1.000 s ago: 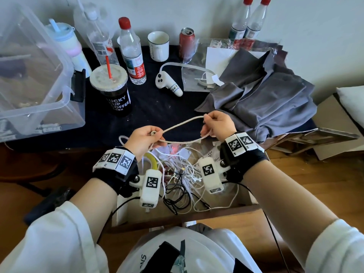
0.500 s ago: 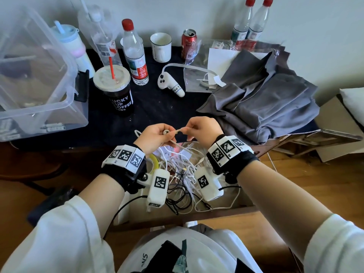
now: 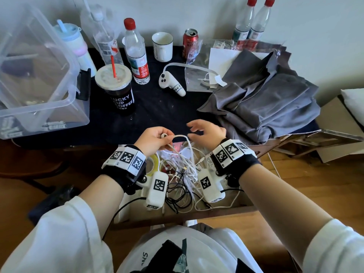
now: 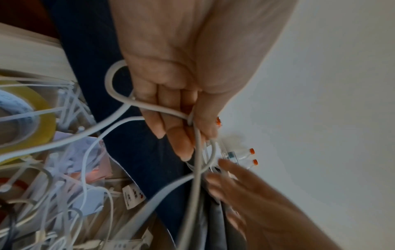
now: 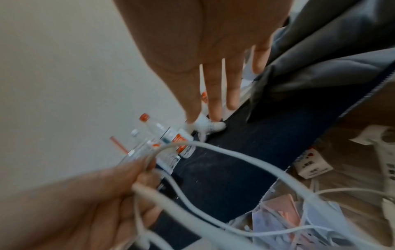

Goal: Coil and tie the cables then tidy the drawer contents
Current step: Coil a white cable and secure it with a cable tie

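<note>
Left hand point(image 3: 155, 139) pinches looped white cable point(image 3: 182, 137); loop end points toward right hand point(image 3: 209, 131), just beside it, fingers spread, empty. Slack trails down into drawer point(image 3: 232, 208).

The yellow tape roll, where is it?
In the head view the yellow tape roll sits in the drawer's left part, beside the left hand's wrist.
</note>
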`<move>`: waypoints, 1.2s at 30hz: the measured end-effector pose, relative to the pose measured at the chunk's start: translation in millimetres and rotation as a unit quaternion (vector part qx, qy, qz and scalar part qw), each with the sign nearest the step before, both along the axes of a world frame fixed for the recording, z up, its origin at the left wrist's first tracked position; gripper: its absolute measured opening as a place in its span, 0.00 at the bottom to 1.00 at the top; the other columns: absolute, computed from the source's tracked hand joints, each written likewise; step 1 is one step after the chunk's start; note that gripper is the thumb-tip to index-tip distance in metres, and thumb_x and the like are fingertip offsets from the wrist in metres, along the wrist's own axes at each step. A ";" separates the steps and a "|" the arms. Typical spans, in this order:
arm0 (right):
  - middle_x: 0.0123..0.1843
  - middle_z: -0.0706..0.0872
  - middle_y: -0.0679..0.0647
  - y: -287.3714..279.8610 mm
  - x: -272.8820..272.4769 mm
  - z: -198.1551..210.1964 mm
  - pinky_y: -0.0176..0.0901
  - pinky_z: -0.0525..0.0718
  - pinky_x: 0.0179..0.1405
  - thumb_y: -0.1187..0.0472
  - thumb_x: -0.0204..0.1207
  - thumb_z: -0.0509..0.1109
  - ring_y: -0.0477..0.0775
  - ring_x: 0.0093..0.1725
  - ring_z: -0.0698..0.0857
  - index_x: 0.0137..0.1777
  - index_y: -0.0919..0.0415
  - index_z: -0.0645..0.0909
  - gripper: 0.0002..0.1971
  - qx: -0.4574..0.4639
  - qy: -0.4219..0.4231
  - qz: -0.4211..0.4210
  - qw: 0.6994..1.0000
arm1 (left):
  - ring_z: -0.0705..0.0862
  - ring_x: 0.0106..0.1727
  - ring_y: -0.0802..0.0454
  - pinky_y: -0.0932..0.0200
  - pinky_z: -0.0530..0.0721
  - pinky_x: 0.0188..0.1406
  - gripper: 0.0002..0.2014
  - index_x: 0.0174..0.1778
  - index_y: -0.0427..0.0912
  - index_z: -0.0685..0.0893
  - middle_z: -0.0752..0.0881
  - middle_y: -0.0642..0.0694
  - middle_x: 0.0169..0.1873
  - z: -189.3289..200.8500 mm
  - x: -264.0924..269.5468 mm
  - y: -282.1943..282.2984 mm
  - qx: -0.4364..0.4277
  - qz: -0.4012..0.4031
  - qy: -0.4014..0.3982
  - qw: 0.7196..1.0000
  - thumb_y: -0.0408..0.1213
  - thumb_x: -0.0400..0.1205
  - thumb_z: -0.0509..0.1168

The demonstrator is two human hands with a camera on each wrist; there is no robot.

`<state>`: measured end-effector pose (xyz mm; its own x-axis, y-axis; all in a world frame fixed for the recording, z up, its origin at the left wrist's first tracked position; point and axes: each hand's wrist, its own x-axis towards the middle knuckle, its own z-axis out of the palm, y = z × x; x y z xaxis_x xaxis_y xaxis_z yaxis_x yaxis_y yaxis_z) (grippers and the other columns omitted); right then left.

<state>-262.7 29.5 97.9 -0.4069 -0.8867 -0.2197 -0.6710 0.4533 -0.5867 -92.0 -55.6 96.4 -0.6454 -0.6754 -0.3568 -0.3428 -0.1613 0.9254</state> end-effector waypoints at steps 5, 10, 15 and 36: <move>0.36 0.85 0.44 -8.5 22.3 17.5 0.46 0.58 0.57 0.46 0.79 0.63 0.46 0.50 0.81 0.40 0.46 0.79 0.09 0.041 0.041 0.091 0.994 | 0.85 0.27 0.62 0.68 0.83 0.33 0.07 0.40 0.41 0.80 0.85 0.45 0.32 6.7 -9.2 1.8 -0.021 -0.008 0.009 1.000 0.26 0.81 0.63; 0.24 0.83 0.41 -6.6 -5.6 6.3 0.49 0.73 0.55 0.52 0.78 0.65 0.42 0.37 0.81 0.30 0.46 0.80 0.13 -0.030 -0.070 0.001 0.997 | 0.85 0.27 0.57 0.61 0.83 0.38 0.06 0.40 0.41 0.80 0.85 0.47 0.28 -2.5 7.9 -10.2 -0.026 0.033 -0.024 0.999 0.29 0.82 0.64; 0.20 0.83 0.38 5.2 -43.0 -2.8 0.47 0.82 0.54 0.57 0.79 0.66 0.44 0.35 0.82 0.32 0.48 0.82 0.13 -0.049 -0.096 -0.117 0.987 | 0.83 0.25 0.58 0.61 0.80 0.36 0.08 0.39 0.39 0.79 0.84 0.51 0.19 -13.9 26.8 -15.7 -0.014 0.066 -0.032 0.997 0.26 0.83 0.61; 0.45 0.88 0.45 20.1 -56.5 -5.5 0.47 0.57 0.55 0.52 0.81 0.60 0.50 0.58 0.81 0.44 0.47 0.82 0.09 0.037 0.028 -0.189 0.981 | 0.85 0.30 0.57 0.55 0.82 0.46 0.05 0.42 0.39 0.81 0.86 0.51 0.22 -17.4 27.2 -10.4 0.011 0.057 0.001 0.998 0.28 0.82 0.63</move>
<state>-319.2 49.6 92.3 -0.7161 -0.6529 -0.2468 -0.4773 0.7160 -0.5095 -64.9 -65.9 79.0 -0.5665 -0.7358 -0.3710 -0.3185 -0.2197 0.9221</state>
